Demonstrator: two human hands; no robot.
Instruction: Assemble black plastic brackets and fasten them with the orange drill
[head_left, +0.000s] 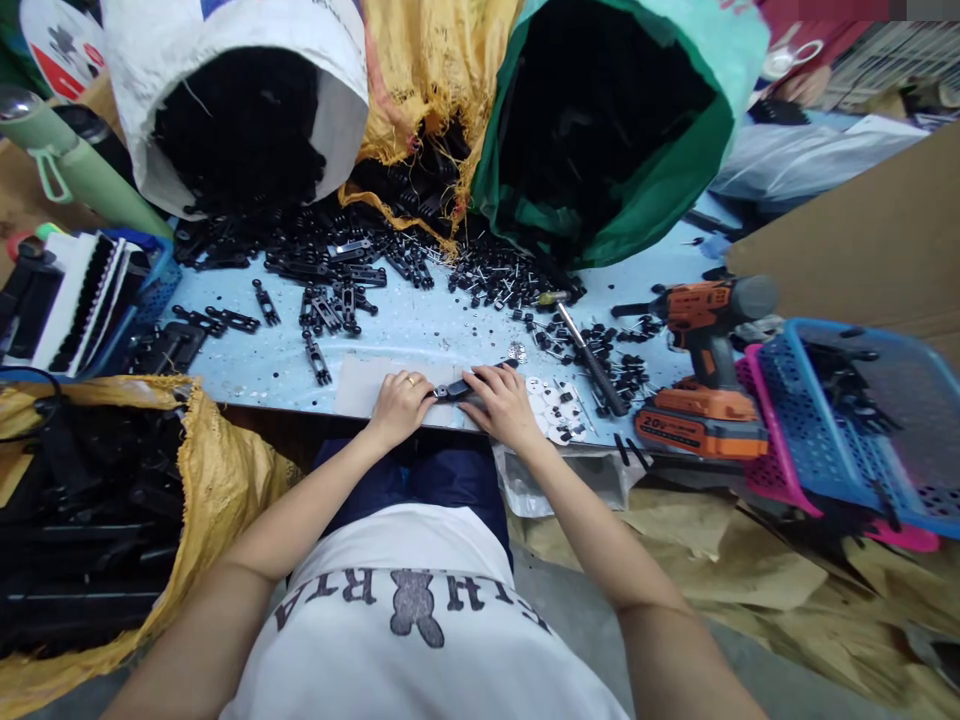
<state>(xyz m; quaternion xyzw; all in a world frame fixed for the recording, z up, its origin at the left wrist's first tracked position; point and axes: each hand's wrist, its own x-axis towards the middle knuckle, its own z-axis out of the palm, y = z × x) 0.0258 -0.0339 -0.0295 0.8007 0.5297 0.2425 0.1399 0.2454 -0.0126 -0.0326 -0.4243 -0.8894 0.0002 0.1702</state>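
Right at the table's (420, 335) near edge, left hand (401, 405) pinches one end of the black part (451, 390), right hand (501, 402) grips the other; drill (701, 325) stands farther right.

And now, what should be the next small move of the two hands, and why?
Perhaps a slight alignment of the black part: the left hand is at one end and the right hand at the other, over the grey pad, so both can guide it. Whether its pieces already line up is too small to tell.
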